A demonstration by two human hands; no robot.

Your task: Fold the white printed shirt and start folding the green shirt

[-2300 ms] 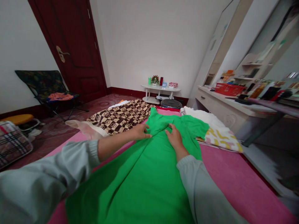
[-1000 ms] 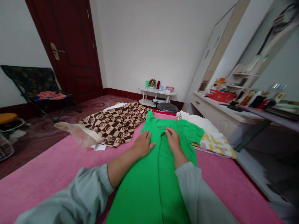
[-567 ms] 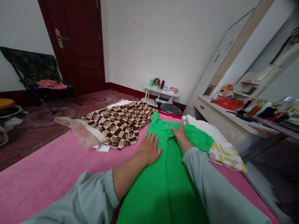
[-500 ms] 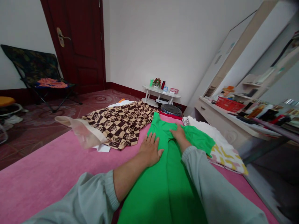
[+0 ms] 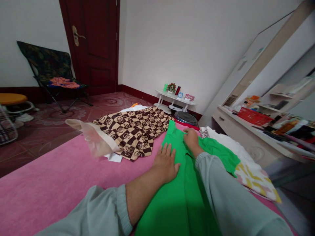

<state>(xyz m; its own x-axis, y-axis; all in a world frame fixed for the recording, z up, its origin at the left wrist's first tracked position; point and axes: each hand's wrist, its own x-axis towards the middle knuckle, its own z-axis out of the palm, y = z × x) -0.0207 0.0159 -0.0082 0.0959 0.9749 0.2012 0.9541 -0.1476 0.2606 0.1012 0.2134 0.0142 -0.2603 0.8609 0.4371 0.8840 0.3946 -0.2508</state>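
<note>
A long green garment (image 5: pixel 169 203) lies lengthwise on the pink bed cover (image 5: pixel 61 183), with a part of it spread out to the right. My left hand (image 5: pixel 167 164) rests flat on its left side, fingers stretched out. Higher up, near the garment's far end, my right hand (image 5: pixel 192 139) is closed, its fingers pinching the green cloth; the fingertips are partly hidden. Left of the green garment lies a brown-and-beige checked garment (image 5: pixel 133 131) with a sheer beige piece (image 5: pixel 98 137) at its near end.
To the right lies a white garment with a yellow pattern (image 5: pixel 256 177). Beyond it stands a dresser (image 5: pixel 231 121) with a red basket (image 5: pixel 254 116) and several bottles. A small white shelf table (image 5: pixel 172 97), a camouflage folding chair (image 5: pixel 46 62) and a door (image 5: pixel 95 42) are further back.
My right hand has closed its fingers on the green cloth near the far end. My left hand stays flat on the garment. The view has turned slightly left.
</note>
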